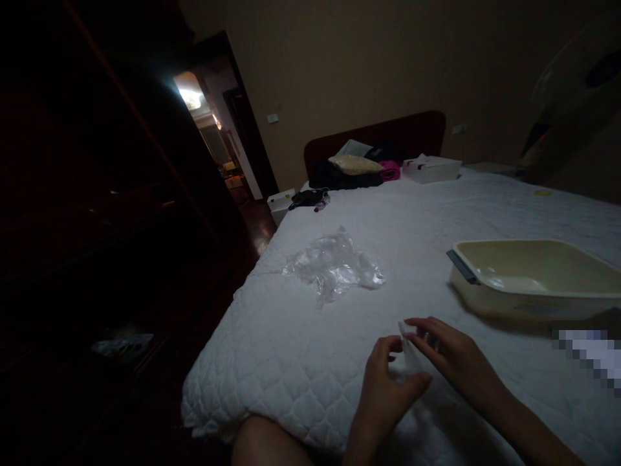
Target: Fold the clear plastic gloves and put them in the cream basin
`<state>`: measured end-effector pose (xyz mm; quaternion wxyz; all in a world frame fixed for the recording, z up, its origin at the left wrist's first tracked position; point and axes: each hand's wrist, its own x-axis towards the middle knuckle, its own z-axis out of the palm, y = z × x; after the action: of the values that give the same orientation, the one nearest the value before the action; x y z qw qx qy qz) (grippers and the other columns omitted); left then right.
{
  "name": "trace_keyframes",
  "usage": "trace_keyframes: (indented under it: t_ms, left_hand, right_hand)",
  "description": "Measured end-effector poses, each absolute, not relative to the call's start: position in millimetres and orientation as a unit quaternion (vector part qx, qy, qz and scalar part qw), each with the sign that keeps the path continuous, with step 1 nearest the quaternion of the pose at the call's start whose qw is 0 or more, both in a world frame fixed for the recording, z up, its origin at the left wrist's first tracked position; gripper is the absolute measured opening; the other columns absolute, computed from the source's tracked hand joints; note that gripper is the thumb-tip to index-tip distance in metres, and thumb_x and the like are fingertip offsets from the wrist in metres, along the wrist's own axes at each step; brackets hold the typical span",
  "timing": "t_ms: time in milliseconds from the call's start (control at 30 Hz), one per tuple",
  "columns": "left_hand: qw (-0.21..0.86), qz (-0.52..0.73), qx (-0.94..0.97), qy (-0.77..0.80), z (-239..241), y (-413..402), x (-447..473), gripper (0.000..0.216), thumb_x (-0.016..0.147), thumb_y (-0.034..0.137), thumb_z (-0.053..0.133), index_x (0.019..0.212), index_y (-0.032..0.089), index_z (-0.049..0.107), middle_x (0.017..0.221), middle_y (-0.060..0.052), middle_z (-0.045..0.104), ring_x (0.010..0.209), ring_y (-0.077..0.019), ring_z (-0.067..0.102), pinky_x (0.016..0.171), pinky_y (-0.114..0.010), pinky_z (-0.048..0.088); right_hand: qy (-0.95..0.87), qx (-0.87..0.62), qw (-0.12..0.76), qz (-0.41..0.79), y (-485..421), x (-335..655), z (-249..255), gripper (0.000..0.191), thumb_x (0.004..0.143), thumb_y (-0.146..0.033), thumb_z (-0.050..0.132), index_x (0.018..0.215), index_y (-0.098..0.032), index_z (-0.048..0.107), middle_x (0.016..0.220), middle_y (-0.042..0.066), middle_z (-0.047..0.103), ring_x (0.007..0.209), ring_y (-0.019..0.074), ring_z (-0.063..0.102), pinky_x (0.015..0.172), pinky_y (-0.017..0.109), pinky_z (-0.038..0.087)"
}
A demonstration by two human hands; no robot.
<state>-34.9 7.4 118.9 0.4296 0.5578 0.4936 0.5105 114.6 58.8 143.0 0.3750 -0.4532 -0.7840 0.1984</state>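
Near the front edge of the bed, a thin, see-through plastic bag (411,355) is stretched between my two hands. My right hand (453,356) pinches its upper edge between thumb and fingers. On the other side, my left hand (385,385) is curled around the film, fingertips at its edge and thumb pointing right. The lower part of the bag is dim and partly hidden by the hands. Beyond them, a crumpled clear plastic sheet or bag (337,265) lies on the white quilted bedspread (272,349).
A cream plastic storage box (538,304) with a grey latch stands open on the right. Toward the headboard (431,126) are piled clothes (347,175) and a white box (431,169). Another white box (280,206) is beside the bed. A fan (577,84) stands far right.
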Motion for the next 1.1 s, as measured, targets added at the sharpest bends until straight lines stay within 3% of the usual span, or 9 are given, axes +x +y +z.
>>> trace_keyframes:
  t_ms: [167, 300, 433, 600, 733, 867, 1100]
  left_hand:
    - [0.48, 0.553, 0.484, 0.479, 108.4, 20.2, -32.3, 0.02, 0.074, 0.029, 0.061, 0.09, 0.016, 0.061, 0.088, -0.007, 0.064, 0.081, -0.0193, 0.06, 0.076, -0.031, 0.046]
    - [0.586, 0.576, 0.382, 0.422, 105.6, 25.1, -45.9, 0.03, 0.077, 0.041, 0.056, 0.083, 0.012, 0.062, 0.078, -0.009, 0.067, 0.071, -0.0205, 0.063, 0.071, -0.033, 0.047]
    - [0.659, 0.588, 0.297, 0.363, 106.4, 22.6, -53.1, 0.028, 0.073, 0.039, 0.061, 0.076, 0.011, 0.063, 0.072, -0.01, 0.067, 0.068, -0.022, 0.064, 0.067, -0.033, 0.048]
    - [0.694, 0.608, 0.214, 0.321, 106.0, 21.5, -52.6, 0.025, 0.07, 0.035, 0.062, 0.075, 0.01, 0.062, 0.073, -0.011, 0.067, 0.067, -0.0218, 0.064, 0.067, -0.034, 0.048]
    - [0.697, 0.59, 0.225, 0.34, 104.0, 23.1, -59.4, 0.024, 0.067, 0.033, 0.067, 0.074, 0.011, 0.06, 0.076, -0.01, 0.067, 0.067, -0.0218, 0.064, 0.067, -0.034, 0.047]
    - [0.663, 0.547, 0.287, 0.424, 96.8, 24.8, -68.5, 0.024, 0.058, 0.028, 0.074, 0.071, 0.013, 0.061, 0.078, -0.009, 0.067, 0.079, -0.0229, 0.062, 0.07, -0.032, 0.046]
    - [0.678, 0.518, 0.325, 0.407, 81.9, 27.1, -64.6, 0.017, 0.058, 0.021, 0.069, 0.069, 0.014, 0.059, 0.073, -0.007, 0.066, 0.069, -0.0176, 0.062, 0.064, -0.026, 0.044]
  right_hand:
    - [-0.777, -0.453, 0.371, 0.231, 60.7, 117.0, 147.6, 0.031, 0.08, -0.046, 0.055, 0.101, -0.024, 0.062, 0.084, 0.003, 0.067, 0.067, 0.0168, 0.062, 0.063, 0.03, 0.052]
    - [-0.729, -0.486, 0.374, 0.305, 68.2, 125.9, 151.8, 0.038, 0.074, -0.054, 0.058, 0.096, -0.024, 0.064, 0.087, 0.006, 0.069, 0.071, 0.0202, 0.065, 0.064, 0.033, 0.054]
    - [-0.68, -0.505, 0.359, 0.392, 76.4, 135.5, 149.4, 0.042, 0.071, -0.055, 0.06, 0.096, -0.021, 0.064, 0.078, 0.006, 0.068, 0.069, 0.0209, 0.065, 0.063, 0.032, 0.054]
    - [-0.653, -0.491, 0.332, 0.471, 77.3, 143.3, 137.0, 0.047, 0.066, -0.057, 0.063, 0.096, -0.021, 0.063, 0.077, 0.005, 0.069, 0.073, 0.0225, 0.065, 0.068, 0.034, 0.054]
    - [-0.629, -0.485, 0.338, 0.504, 77.0, 150.4, 137.6, 0.041, 0.066, -0.057, 0.063, 0.078, -0.017, 0.064, 0.075, 0.007, 0.069, 0.073, 0.023, 0.066, 0.069, 0.035, 0.054]
    - [-0.601, -0.504, 0.391, 0.482, 83.6, 156.0, 149.7, 0.045, 0.064, -0.061, 0.063, 0.075, -0.017, 0.063, 0.069, 0.007, 0.067, 0.065, 0.0216, 0.065, 0.059, 0.033, 0.054]
    - [-0.657, -0.518, 0.372, 0.403, 91.8, 153.8, 165.0, 0.046, 0.069, -0.062, 0.055, 0.081, -0.019, 0.063, 0.064, 0.003, 0.06, 0.056, 0.0158, 0.057, 0.038, 0.023, 0.045]
